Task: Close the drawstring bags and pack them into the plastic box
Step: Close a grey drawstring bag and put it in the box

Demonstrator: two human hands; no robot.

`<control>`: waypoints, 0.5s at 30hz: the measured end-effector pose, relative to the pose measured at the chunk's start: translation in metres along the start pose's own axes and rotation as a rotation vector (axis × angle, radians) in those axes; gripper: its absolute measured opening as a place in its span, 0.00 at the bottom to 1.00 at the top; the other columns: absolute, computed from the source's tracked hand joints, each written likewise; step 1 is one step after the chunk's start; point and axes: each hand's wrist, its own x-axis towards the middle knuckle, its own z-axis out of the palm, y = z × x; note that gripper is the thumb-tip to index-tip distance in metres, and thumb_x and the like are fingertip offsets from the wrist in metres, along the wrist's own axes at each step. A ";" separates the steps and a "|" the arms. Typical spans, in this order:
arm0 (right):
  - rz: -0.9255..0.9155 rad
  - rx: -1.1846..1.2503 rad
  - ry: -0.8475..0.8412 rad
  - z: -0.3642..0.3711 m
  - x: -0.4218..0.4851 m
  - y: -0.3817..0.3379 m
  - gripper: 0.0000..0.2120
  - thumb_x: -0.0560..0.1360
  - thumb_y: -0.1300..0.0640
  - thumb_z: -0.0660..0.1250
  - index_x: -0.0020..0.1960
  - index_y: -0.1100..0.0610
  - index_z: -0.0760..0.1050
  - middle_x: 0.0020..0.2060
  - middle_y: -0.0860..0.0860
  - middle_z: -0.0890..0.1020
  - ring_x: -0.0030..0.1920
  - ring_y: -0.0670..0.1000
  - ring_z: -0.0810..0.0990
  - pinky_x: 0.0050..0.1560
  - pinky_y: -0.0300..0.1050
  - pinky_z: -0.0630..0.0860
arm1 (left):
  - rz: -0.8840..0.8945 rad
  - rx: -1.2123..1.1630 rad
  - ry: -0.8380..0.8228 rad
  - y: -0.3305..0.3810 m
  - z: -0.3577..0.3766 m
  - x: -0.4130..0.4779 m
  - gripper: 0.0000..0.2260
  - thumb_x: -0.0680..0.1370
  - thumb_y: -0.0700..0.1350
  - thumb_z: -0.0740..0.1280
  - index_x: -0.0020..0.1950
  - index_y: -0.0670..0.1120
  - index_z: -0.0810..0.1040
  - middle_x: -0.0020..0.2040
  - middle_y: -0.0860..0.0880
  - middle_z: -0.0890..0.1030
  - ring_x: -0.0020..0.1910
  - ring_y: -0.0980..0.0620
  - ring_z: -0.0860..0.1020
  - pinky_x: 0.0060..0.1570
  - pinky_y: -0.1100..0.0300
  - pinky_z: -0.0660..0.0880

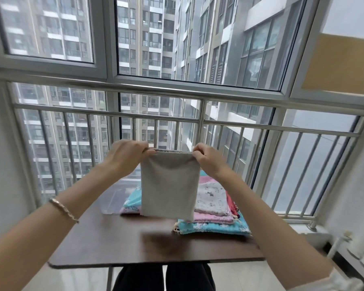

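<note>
Head view: on the far left, the left forearm reaches up and forward with a bracelet (64, 210) on its wrist. The left hand (126, 156) is raised above the table (114, 244), its thumb and fingers pinching the top left corner of the grey bag (169, 185) at the cord. Below that hand, a clear box (111, 198) stands on the far left part of the table. A teal bag (132, 199) lies at the box's right side; whether it is inside or just beside the box cannot be told.

The grey bag hangs upright in the air between the two hands, in the middle of the view. Its lower edge is clear of the table and it hides part of the pile behind it. The cord runs straight along its top edge from one hand to the other.

The right hand (208, 159) pinches the bag's top right corner with curled fingers. Under and behind it, bags lie stacked flat on the table's right part: a white bag (212, 198) with small prints on top, a pink bag (212, 218) under it and a blue bag (214, 227) at the bottom, nearest the viewer. A red bag (231, 203) shows at the pile's right edge. A metal railing (201, 120) and windows stand behind the table.
</note>
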 end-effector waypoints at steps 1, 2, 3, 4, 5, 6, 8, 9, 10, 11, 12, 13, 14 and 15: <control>0.010 -0.026 -0.042 0.005 -0.001 0.003 0.09 0.76 0.48 0.57 0.41 0.50 0.73 0.36 0.48 0.78 0.39 0.51 0.77 0.43 0.51 0.74 | -0.014 -0.038 -0.061 -0.006 0.003 -0.005 0.15 0.79 0.58 0.60 0.39 0.49 0.71 0.29 0.54 0.73 0.28 0.52 0.73 0.30 0.59 0.69; 0.017 -0.043 -0.083 0.009 -0.002 0.006 0.11 0.77 0.45 0.58 0.40 0.49 0.72 0.34 0.47 0.77 0.37 0.49 0.75 0.40 0.49 0.74 | -0.036 -0.089 -0.121 -0.012 0.006 -0.010 0.15 0.78 0.59 0.61 0.38 0.50 0.73 0.29 0.54 0.73 0.28 0.54 0.73 0.30 0.62 0.67; 0.025 -0.034 -0.123 0.012 -0.004 0.008 0.14 0.77 0.43 0.58 0.38 0.49 0.71 0.33 0.47 0.75 0.34 0.47 0.73 0.38 0.45 0.71 | -0.059 -0.136 -0.169 -0.017 0.009 -0.015 0.15 0.77 0.59 0.62 0.38 0.50 0.76 0.28 0.55 0.73 0.27 0.56 0.72 0.29 0.64 0.66; 0.037 -0.006 -0.157 0.014 -0.006 0.011 0.17 0.77 0.40 0.59 0.36 0.50 0.71 0.32 0.47 0.74 0.32 0.46 0.71 0.37 0.43 0.69 | -0.085 -0.176 -0.203 -0.024 0.011 -0.020 0.15 0.76 0.59 0.63 0.39 0.50 0.78 0.27 0.56 0.73 0.26 0.58 0.71 0.28 0.65 0.65; 0.060 0.023 -0.179 0.016 -0.007 0.016 0.20 0.76 0.37 0.61 0.35 0.52 0.72 0.32 0.47 0.74 0.31 0.46 0.70 0.37 0.42 0.69 | -0.112 -0.208 -0.221 -0.030 0.014 -0.024 0.14 0.76 0.58 0.64 0.39 0.50 0.80 0.26 0.56 0.73 0.25 0.58 0.70 0.27 0.66 0.65; 0.085 0.054 -0.186 0.016 -0.008 0.023 0.25 0.74 0.34 0.62 0.35 0.55 0.73 0.31 0.49 0.74 0.31 0.47 0.70 0.38 0.43 0.70 | -0.148 -0.250 -0.229 -0.036 0.015 -0.028 0.14 0.77 0.57 0.64 0.39 0.50 0.81 0.26 0.55 0.74 0.23 0.58 0.69 0.26 0.66 0.65; 0.137 0.133 -0.174 0.014 -0.008 0.036 0.27 0.69 0.32 0.65 0.34 0.57 0.74 0.27 0.49 0.71 0.28 0.48 0.68 0.39 0.48 0.72 | -0.255 -0.382 -0.215 -0.047 0.017 -0.034 0.12 0.77 0.54 0.65 0.38 0.51 0.81 0.27 0.51 0.77 0.22 0.56 0.67 0.26 0.65 0.65; 0.161 0.174 -0.164 0.013 -0.008 0.042 0.26 0.69 0.33 0.66 0.33 0.57 0.75 0.25 0.47 0.70 0.27 0.47 0.67 0.41 0.50 0.73 | -0.315 -0.445 -0.195 -0.052 0.018 -0.037 0.12 0.78 0.53 0.64 0.38 0.50 0.81 0.27 0.49 0.78 0.22 0.55 0.67 0.26 0.64 0.65; 0.184 0.216 -0.157 0.012 -0.009 0.047 0.24 0.70 0.37 0.68 0.33 0.58 0.75 0.23 0.45 0.70 0.25 0.45 0.68 0.43 0.50 0.74 | -0.365 -0.491 -0.170 -0.056 0.018 -0.039 0.13 0.78 0.53 0.64 0.38 0.49 0.81 0.27 0.49 0.77 0.23 0.54 0.67 0.26 0.64 0.65; 0.199 0.271 -0.153 0.009 -0.011 0.049 0.22 0.73 0.42 0.69 0.33 0.60 0.76 0.21 0.43 0.71 0.25 0.43 0.69 0.46 0.49 0.73 | -0.401 -0.520 -0.138 -0.060 0.019 -0.041 0.14 0.78 0.53 0.63 0.39 0.48 0.81 0.25 0.49 0.76 0.22 0.54 0.66 0.27 0.64 0.64; 0.214 0.331 -0.149 0.006 -0.013 0.051 0.19 0.75 0.46 0.68 0.34 0.61 0.75 0.22 0.41 0.74 0.26 0.40 0.71 0.49 0.48 0.71 | -0.424 -0.534 -0.104 -0.063 0.020 -0.043 0.14 0.79 0.52 0.63 0.39 0.46 0.81 0.24 0.50 0.74 0.21 0.54 0.65 0.26 0.65 0.63; 0.224 0.388 -0.150 0.004 -0.015 0.052 0.17 0.76 0.50 0.68 0.35 0.61 0.75 0.27 0.42 0.79 0.31 0.37 0.75 0.53 0.48 0.69 | -0.441 -0.535 -0.074 -0.066 0.022 -0.046 0.15 0.79 0.52 0.63 0.39 0.46 0.81 0.23 0.50 0.73 0.20 0.54 0.64 0.26 0.65 0.63; 0.228 0.431 -0.150 0.003 -0.016 0.055 0.16 0.76 0.51 0.68 0.35 0.61 0.75 0.34 0.48 0.83 0.39 0.38 0.77 0.55 0.48 0.66 | -0.453 -0.525 -0.051 -0.067 0.023 -0.048 0.15 0.79 0.52 0.63 0.39 0.46 0.81 0.23 0.50 0.73 0.20 0.54 0.63 0.27 0.65 0.63; 0.233 0.459 -0.141 0.002 -0.017 0.056 0.15 0.76 0.52 0.68 0.35 0.61 0.75 0.38 0.53 0.84 0.44 0.40 0.78 0.56 0.48 0.65 | -0.464 -0.523 -0.043 -0.068 0.026 -0.050 0.15 0.79 0.52 0.63 0.38 0.46 0.81 0.22 0.50 0.72 0.20 0.54 0.63 0.27 0.65 0.63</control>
